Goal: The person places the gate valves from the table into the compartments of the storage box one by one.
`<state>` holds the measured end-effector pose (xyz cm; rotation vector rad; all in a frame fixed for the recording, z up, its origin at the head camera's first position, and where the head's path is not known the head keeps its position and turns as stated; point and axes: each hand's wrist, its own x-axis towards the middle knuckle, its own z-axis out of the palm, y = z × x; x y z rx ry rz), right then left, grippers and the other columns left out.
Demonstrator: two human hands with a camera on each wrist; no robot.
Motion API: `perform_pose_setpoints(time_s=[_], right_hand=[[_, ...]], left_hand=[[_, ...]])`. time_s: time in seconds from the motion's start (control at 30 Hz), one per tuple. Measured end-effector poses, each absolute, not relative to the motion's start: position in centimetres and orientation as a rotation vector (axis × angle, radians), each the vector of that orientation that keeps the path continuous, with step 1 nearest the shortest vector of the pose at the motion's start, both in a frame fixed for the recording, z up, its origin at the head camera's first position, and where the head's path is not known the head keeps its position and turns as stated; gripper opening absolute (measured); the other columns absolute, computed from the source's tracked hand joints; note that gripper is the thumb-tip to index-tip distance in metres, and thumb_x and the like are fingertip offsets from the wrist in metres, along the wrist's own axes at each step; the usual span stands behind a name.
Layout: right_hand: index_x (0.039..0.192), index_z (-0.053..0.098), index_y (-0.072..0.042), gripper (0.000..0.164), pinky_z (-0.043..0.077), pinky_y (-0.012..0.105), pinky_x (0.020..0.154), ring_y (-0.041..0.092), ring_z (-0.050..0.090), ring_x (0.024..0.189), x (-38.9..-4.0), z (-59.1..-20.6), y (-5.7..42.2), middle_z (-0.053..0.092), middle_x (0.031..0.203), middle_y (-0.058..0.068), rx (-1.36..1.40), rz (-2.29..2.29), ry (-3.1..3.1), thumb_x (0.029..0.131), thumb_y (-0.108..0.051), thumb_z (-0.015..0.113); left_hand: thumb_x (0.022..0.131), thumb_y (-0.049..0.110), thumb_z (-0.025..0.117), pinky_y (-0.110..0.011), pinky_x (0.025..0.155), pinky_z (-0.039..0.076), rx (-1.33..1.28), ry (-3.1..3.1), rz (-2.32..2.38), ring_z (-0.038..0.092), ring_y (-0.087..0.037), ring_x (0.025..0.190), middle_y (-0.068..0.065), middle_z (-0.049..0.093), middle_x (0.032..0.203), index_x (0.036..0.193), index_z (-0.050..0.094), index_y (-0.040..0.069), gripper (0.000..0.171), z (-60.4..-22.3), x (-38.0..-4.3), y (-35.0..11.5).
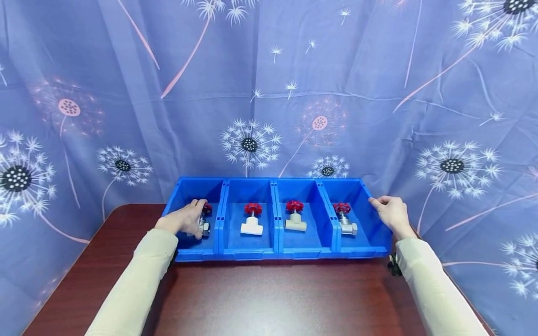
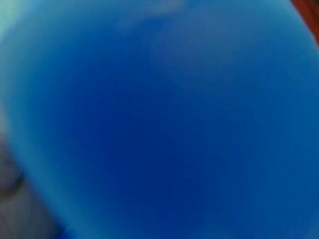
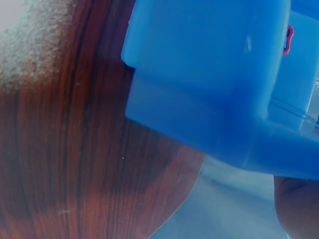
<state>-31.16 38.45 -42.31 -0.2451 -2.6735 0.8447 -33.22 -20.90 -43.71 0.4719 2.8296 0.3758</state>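
Observation:
My left hand [image 1: 187, 219] reaches into the leftmost compartment of a blue bin [image 1: 248, 252], fingers and thumb curled round a metal gate valve [image 1: 205, 228] with a red handwheel, partly hidden by the hand. At the opposite end, my right hand [image 1: 391, 214] pinches the top edge of the bin's right wall. In the right wrist view the thumb [image 3: 296, 206] shows by that blue wall [image 3: 199, 114]. Blurred blue plastic [image 2: 164, 129] fills most of the left wrist view.
The other compartments hold a white valve [image 1: 251, 226], a beige valve [image 1: 295, 223] and a metal valve [image 1: 347, 226], all with red handwheels. The bin stands on a dark red wooden table [image 1: 269, 298]. A blue dandelion-print curtain [image 1: 201, 126] hangs behind it.

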Motion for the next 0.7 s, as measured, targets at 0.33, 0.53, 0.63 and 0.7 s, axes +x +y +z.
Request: perform_pose_setpoints(time_s=[0.33, 0.53, 0.63, 0.7], right_hand=[[0.091, 0.074, -0.003, 0.045, 0.041, 0.035, 0.064, 0.033, 0.057, 0.082, -31.2, -42.4, 38.2, 0.069, 0.083, 0.012, -0.245, 0.861, -2.689, 0.097, -0.045, 0.057], [0.092, 0.074, -0.004, 0.047, 0.041, 0.038, 0.067, 0.034, 0.057, 0.085, -31.3, -42.2, 38.4, 0.069, 0.085, 0.013, -0.26, 0.862, -2.696, 0.097, -0.048, 0.057], [0.091, 0.074, -0.004, 0.047, 0.042, 0.04, 0.069, 0.035, 0.057, 0.087, -31.2, -42.0, 38.4, 0.069, 0.086, 0.014, -0.266, 0.859, -2.694, 0.097, -0.048, 0.056], [0.092, 0.074, -0.004, 0.047, 0.042, 0.041, 0.069, 0.036, 0.057, 0.087, -31.2, -42.1, 38.4, 0.069, 0.086, 0.014, -0.266, 0.865, -2.698, 0.097, -0.048, 0.056]], left_hand=[[0.068, 0.016, 0.088, -0.059, 0.105, 0.032, 0.398, 2.791, 0.422, 0.027, -0.047, 0.137, -0.031, 0.021, 0.15, 0.152, 0.012, -0.001, 0.115, -43.3, -32.7, -21.0], [0.071, 0.014, 0.086, -0.062, 0.104, 0.032, 0.325, 2.749, 0.473, 0.02, -0.048, 0.14, -0.03, 0.01, 0.155, 0.156, 0.001, 0.006, 0.12, -43.2, -32.5, -20.7], [0.073, 0.016, 0.086, -0.065, 0.105, 0.028, 0.291, 2.734, 0.485, 0.013, -0.049, 0.142, -0.03, 0.003, 0.157, 0.157, -0.004, 0.011, 0.123, -43.0, -32.3, -20.5], [0.073, 0.017, 0.086, -0.066, 0.106, 0.025, 0.271, 2.731, 0.485, 0.008, -0.049, 0.143, -0.03, 0.0, 0.158, 0.157, -0.006, 0.013, 0.124, -42.9, -32.0, -20.6]])
